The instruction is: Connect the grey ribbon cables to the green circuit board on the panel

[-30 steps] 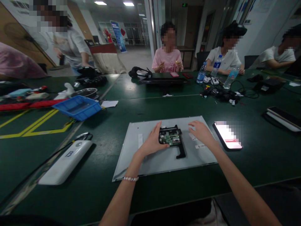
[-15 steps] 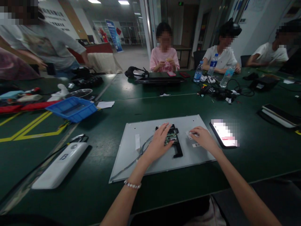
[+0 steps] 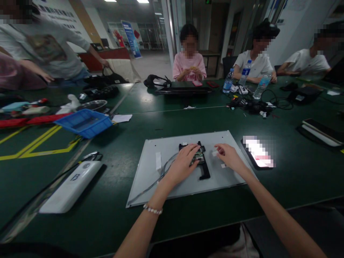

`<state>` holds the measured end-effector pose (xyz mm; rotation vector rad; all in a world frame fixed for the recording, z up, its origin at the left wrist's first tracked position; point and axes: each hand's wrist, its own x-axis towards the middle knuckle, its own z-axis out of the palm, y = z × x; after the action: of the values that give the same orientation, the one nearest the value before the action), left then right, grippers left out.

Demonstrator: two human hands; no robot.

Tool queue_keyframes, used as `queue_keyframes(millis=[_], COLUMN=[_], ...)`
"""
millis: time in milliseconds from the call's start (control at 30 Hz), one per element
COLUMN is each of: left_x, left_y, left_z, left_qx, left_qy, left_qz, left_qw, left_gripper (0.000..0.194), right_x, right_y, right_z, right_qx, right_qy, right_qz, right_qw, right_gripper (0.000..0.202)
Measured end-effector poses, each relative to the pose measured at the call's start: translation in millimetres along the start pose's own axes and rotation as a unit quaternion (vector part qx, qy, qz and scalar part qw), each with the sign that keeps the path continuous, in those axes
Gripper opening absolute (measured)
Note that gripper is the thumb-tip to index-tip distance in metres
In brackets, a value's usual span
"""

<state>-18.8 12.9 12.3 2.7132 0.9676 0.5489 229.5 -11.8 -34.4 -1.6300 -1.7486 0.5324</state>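
Note:
A pale flat panel (image 3: 145,172) lies on the green table. On it is a black bracket (image 3: 205,172) with a green circuit board (image 3: 199,156), partly covered by my left hand (image 3: 182,163). That hand lies over them with its fingers spread. Grey cables (image 3: 150,187) run from beneath it to the panel's lower left corner. My right hand (image 3: 228,156) is over the panel's right part, fingers bent together at a small whitish piece (image 3: 215,153); the grip itself is too small to make out. Small labels are stuck near it.
A lit phone (image 3: 258,154) lies right of the panel. A white power bank (image 3: 72,186) with a cable and a blue tray (image 3: 84,123) are on the left. Bottles (image 3: 262,86) and a dark monitor (image 3: 184,90) stand farther back, with several people around the table.
My right hand's fingers have shifted slightly at the whitish piece. My left hand stays over the board. At the far left, a person's arm has moved outward to a black bag.

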Motion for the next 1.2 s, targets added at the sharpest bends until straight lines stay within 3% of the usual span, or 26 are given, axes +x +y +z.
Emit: queue_keyframes(millis=[200, 467, 700, 933, 1200], left_x=[-1.1, -0.4, 2.2, 6.2, 6.1], left_y=[1.9, 1.7, 11.0, 19.2, 20.0], left_z=[8.8, 12.9, 8.4, 11.8, 10.9], left_qx=[0.017, 0.035, 0.092, 0.13, 0.118], left_qy=[-0.027, -0.033, -0.046, -0.047, -0.042], left_qz=[0.023, 0.008, 0.027, 0.04, 0.038], left_qw=[0.999, 0.999, 0.994, 0.99, 0.991], left_gripper=[0.041, 0.041, 0.039, 0.029, 0.026], right_x=[0.1, 6.3, 3.4, 0.1, -5.6], right_y=[-4.7, -8.4, -18.7, -31.8, -33.2], right_z=[-4.3, 14.7, 21.3, 23.2, 26.5], right_qx=[0.022, 0.237, 0.248, 0.125, -0.021], right_qy=[0.001, -0.1, -0.062, -0.012, 0.009], right_qz=[0.003, 0.107, 0.101, 0.029, -0.039], right_qw=[1.0, 0.96, 0.961, 0.992, 0.999], right_gripper=[0.015, 0.02, 0.017, 0.016, 0.017])
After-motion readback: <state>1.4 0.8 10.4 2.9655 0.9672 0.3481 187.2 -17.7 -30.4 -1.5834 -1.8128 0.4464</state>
